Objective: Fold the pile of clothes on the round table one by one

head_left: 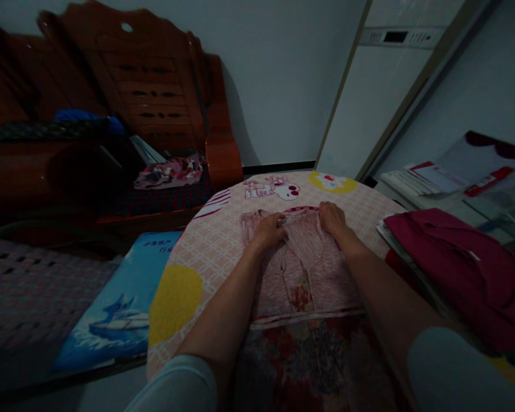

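Note:
A pinkish shirt (332, 274) with a dark red floral lower part lies spread on the round table, its sleeves brought in over the body. My left hand (269, 229) rests on the shirt's upper left, fingers partly curled; whether they pinch cloth is hard to see. At the upper right edge, my right hand (331, 217) is closed on the shirt's shoulder corner. A strip of darker pink cloth shows at the shirt's top edge between the hands. The near end of the shirt runs out of view at the bottom.
The round table (223, 240) has a patterned cloth. Folded magenta clothing (455, 257) lies at the right. A blue printed bag (124, 303) and a woven pink basket (38, 292) stand left. Behind is a wooden bench (150, 74) holding a crumpled garment (171, 171).

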The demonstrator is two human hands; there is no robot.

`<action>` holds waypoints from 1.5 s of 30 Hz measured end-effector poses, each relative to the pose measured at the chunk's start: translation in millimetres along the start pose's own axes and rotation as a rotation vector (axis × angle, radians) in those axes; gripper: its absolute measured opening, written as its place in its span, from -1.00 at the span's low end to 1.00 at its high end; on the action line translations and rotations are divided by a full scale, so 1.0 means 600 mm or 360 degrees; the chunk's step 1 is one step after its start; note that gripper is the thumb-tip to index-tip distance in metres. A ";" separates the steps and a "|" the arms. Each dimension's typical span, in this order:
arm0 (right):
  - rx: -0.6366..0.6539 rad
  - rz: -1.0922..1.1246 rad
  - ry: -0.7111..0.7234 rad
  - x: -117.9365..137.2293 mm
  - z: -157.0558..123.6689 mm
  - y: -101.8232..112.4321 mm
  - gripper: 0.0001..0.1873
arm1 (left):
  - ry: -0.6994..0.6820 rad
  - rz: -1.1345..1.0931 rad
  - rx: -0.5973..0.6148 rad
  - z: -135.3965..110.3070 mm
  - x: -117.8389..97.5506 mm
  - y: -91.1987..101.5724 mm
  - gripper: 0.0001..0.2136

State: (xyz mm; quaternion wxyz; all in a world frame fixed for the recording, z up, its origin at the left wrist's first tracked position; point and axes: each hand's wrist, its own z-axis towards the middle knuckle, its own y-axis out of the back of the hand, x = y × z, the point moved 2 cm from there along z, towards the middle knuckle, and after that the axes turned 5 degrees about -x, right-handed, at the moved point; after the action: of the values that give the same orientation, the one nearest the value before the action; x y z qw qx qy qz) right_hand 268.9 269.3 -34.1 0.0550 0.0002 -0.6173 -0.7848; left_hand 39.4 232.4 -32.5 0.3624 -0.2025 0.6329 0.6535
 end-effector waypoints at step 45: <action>0.0094 0.0826 0.0519 0.007 -0.291 0.091 -0.72 | -0.0319 -0.0291 0.0204 -0.142 -0.088 0.131 -0.92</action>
State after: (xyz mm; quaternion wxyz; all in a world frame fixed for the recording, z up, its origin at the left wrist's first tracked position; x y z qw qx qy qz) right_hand 281.0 87.2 -22.4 0.3519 -0.0301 -0.6022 -0.7159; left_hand 0.0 143.2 49.2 0.4938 -0.1695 0.6129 0.5931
